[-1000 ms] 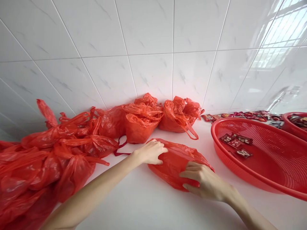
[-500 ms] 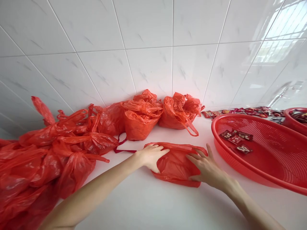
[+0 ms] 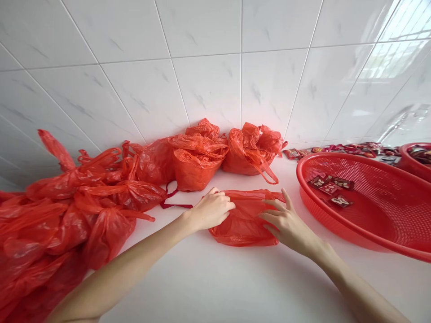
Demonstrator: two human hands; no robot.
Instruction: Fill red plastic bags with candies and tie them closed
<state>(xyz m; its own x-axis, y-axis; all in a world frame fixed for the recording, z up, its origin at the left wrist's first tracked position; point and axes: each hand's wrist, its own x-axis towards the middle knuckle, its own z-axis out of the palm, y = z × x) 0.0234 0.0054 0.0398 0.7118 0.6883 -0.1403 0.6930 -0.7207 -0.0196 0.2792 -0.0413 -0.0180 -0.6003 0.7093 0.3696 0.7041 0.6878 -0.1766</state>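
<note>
A thin red plastic bag [image 3: 247, 224] lies on the white counter in front of me with its mouth spread. My left hand [image 3: 213, 208] is closed at the bag's left edge, fingers curled over the plastic; the thumb is hidden. Over the right edge, my right hand [image 3: 284, 222] has its fingers stretched apart, and the fingertips overlap the bag. A dark red strap [image 3: 177, 206] lies to the left of my left hand, partly hidden behind the wrist.
Tied red bags [image 3: 104, 233] are heaped at the left. Filled bags [image 3: 195, 168] stand against the tiled wall. On the right is a red mesh basket [image 3: 380, 244] holding several small packets [image 3: 332, 188]. More packets [image 3: 357, 149] lie behind it, beside another red basket [image 3: 404, 162].
My left hand has come up out of the bag's mouth and its fingers have curled closed. My right hand has lifted slightly, fingers still spread. The bag looks flatter, and the view has shifted slightly.
</note>
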